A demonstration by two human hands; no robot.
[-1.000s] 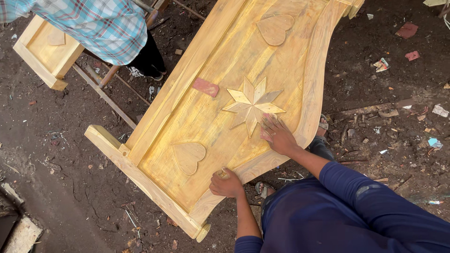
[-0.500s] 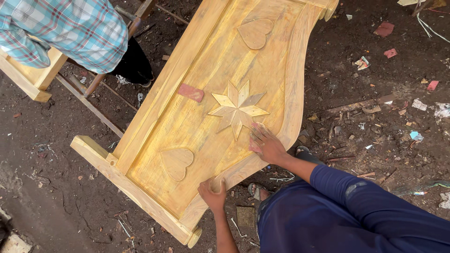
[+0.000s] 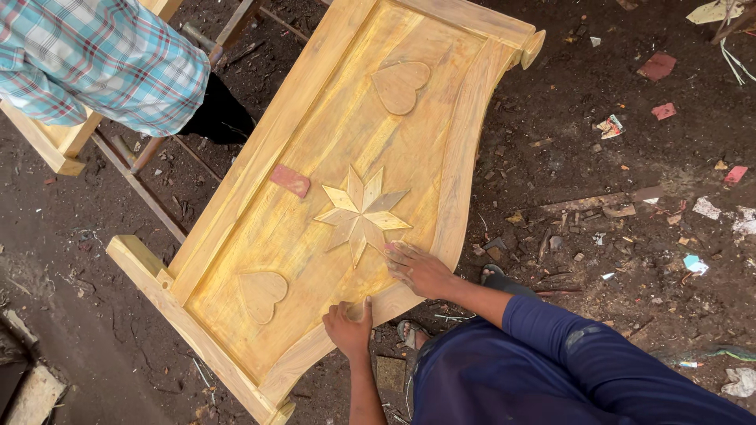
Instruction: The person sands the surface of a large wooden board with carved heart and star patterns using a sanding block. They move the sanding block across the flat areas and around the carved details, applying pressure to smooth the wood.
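— Since before, our right hand (image 3: 419, 270) slid down from the star carving (image 3: 362, 212).
— Yes, fingers flat, together, rubbing the wooden headboard (image 3: 315, 236). Our left hand (image 3: 349, 329) grips its edge, steadying it.

The right hand (image 3: 419, 269) lies flat, so whatever sits under its palm is hidden. The top edge cuts off the wooden panel's (image 3: 331, 197) far end, and the bystander in a checked shirt (image 3: 94, 55). The floor scraps (image 3: 630, 126) are too small to identify.
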